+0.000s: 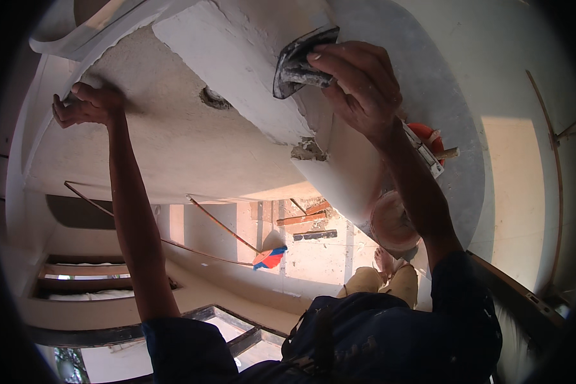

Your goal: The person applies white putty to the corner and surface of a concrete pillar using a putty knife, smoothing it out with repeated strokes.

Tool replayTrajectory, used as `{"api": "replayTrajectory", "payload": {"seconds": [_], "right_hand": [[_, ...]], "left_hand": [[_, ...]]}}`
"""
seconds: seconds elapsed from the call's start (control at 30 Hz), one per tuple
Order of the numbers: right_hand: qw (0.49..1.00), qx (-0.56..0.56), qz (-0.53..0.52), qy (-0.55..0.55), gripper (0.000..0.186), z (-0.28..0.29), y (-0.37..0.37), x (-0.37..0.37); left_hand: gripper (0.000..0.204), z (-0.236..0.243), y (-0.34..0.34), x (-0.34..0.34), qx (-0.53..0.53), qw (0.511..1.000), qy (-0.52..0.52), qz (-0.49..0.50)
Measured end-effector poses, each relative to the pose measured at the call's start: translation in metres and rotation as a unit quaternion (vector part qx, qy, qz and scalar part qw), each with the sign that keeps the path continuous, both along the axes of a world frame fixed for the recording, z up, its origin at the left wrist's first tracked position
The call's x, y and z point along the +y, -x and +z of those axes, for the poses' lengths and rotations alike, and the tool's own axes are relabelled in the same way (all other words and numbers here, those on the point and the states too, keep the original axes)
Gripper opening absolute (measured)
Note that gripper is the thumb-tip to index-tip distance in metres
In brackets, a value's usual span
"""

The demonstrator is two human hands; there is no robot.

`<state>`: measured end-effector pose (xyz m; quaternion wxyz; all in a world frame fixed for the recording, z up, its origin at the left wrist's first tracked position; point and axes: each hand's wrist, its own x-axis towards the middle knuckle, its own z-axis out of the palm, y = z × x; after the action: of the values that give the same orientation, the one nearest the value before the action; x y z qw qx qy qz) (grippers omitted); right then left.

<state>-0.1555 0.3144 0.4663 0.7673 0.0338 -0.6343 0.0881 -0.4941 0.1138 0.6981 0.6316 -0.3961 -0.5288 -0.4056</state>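
Observation:
My right hand (365,86) pinches a black, flexible putty scraper (294,64) smeared with white, at the pale plastered strip (237,77). My left arm is stretched up to the far left. There my left hand (89,105) has its fingers bent over the edge of the grey plastered surface (173,141); their tips are partly hidden. A dark rough hole (214,98) is in the plaster between my hands. Below the scraper, the strip has a broken, rough patch (308,150).
An orange bucket (422,131), with a metal-bladed tool (432,160), is behind my right forearm. Below it is a round, dusty-topped object (393,221). Far down lie wooden pieces (301,219) and a red-and-blue item (270,257) by a long stick (224,224). A window frame (243,339) is at the lower left.

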Motion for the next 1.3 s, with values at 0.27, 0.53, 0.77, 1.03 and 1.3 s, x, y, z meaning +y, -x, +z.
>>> {"api": "replayTrajectory", "payload": {"seconds": [0.27,0.53,0.77,1.03,1.3], "right_hand": [[0.999,0.046,0.022,0.009,0.05,0.039,0.002,0.007],[0.996,0.017,-0.084,-0.005,0.049,0.089,-0.015,0.015],[0.906,-0.062,0.196,0.369,0.038,0.032,-0.036,-0.107],[0.954,-0.011,-0.055,0.296,0.046,0.028,0.043,-0.152],[0.916,0.082,-0.04,0.39,0.036,0.016,0.033,-0.164]], "left_hand": [[0.07,0.003,-0.005,-0.007,0.007,1.0,0.0,0.015],[0.068,-0.001,-0.014,0.008,-0.003,0.999,0.005,0.041],[0.071,-0.002,0.003,-0.013,0.014,0.999,-0.004,0.05],[0.073,0.0,0.004,0.001,0.029,0.999,0.004,0.02],[0.073,-0.001,0.015,-0.006,0.042,0.998,0.028,0.033]]}}
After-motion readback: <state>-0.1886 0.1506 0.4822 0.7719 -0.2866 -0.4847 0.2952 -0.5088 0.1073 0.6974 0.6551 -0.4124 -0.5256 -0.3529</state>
